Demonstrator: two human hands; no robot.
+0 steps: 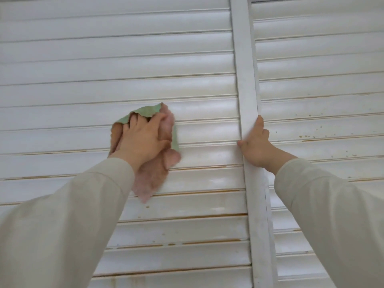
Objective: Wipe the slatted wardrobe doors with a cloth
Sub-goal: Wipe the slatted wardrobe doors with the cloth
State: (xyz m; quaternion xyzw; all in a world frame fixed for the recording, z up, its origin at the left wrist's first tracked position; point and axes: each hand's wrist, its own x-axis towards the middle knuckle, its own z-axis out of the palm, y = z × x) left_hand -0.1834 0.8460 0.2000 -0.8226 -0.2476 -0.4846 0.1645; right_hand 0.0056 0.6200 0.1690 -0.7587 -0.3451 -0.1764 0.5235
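1. Head view: left hand [141, 140] presses the cloth [153, 175] flat on the left door [104, 65], at nine o'clock from the right hand [254, 146].
2. Right hand grips the door's edge rail [245, 80]; hard wiping could swing the door and pinch those fingers [260, 123].
3. Cloth's loose tail could snag on a slat.

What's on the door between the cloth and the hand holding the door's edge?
Nothing. In the head view, only bare white slats run between the cloth under the left hand and the right hand gripping the door's edge frame.
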